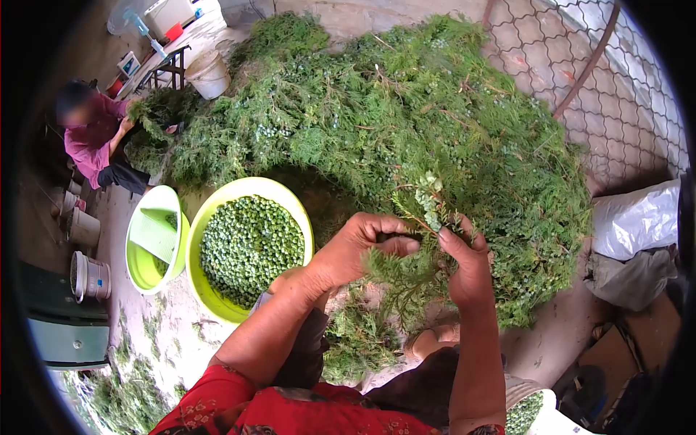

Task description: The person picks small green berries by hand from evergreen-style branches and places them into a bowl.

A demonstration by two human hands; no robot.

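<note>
Between my hands is an evergreen sprig (406,286) with flat feathery leaves. A cluster of pale green berry-like cones (429,199) sits at its upper end. My left hand (366,246) is closed, thumb and forefinger pinching the sprig's stem from the left. On the other side, my right hand (467,264) has its thumb and fingertips closed on the sprig just below the cones. A lime-green basin (310,239) full of loose green cones stands left of my left forearm. Behind both hands spreads a large heap of cut evergreen branches (406,123).
A second green basin (181,250) with a ridged board (152,235) stands further left. Beyond it, a person in a pink shirt (90,145) handles branches. A white bucket (209,75) stands behind the heap. White sacks (634,225) lie at right; another cone-filled container (525,413) is near my right elbow.
</note>
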